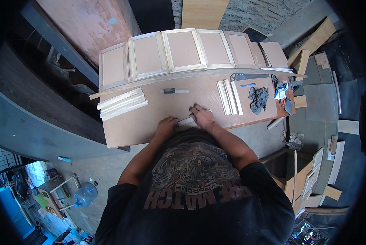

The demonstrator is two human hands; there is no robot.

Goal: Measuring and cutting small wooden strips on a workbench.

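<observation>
At the table's near edge, close to my body, I hold a short pale wooden strip; a line along it may mean two strips lie together. My left hand is closed at its left end. My right hand grips the right end, fingers curled over it. Beyond my hands a small dark-and-pale block lies on the brown board. To the left is a stack of pale wooden strips. Several more strips lie side by side to the right.
A row of framed panels stands along the back, behind a long thin batten. At right are a handsaw, a blue pen and a crumpled dark cloth. A blue water jug stands on the floor at lower left.
</observation>
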